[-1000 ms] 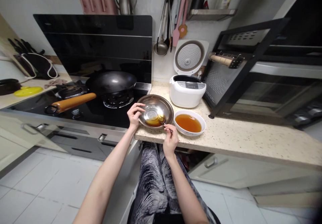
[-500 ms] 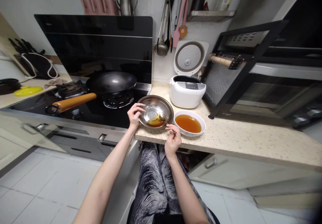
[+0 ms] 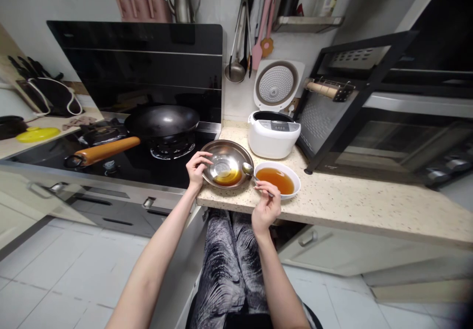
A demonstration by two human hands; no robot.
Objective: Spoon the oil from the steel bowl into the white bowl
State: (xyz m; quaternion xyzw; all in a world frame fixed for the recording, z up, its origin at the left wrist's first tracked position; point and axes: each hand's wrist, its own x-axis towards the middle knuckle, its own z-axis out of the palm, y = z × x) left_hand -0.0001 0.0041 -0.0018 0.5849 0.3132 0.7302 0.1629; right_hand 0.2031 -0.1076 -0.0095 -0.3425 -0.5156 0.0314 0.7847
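Observation:
My left hand (image 3: 196,168) grips the left rim of a shallow steel bowl (image 3: 236,150), its thumb and fingers at the edge. The bowl is tilted, and a little amber liquid (image 3: 228,177) is pooled at its near side. In my right hand (image 3: 266,206) is a metal spoon (image 3: 248,169), pinched by the handle. The spoon's head is over the right rim of the steel bowl, close to a white bowl (image 3: 296,185) full of amber-brown liquid (image 3: 276,180). That white bowl stands on the counter just right of the steel one.
Behind the bowls stands a white rice cooker (image 3: 274,139) with its lid up. A black wok (image 3: 162,122) with a wooden handle (image 3: 109,151) sits on the stove at left. To the right is a black oven (image 3: 399,142) in a rack. Utensils hang above.
My right hand has moved right with the spoon, lifting its head out of the steel bowl's liquid to the rim. My left hand still grips the bowl.

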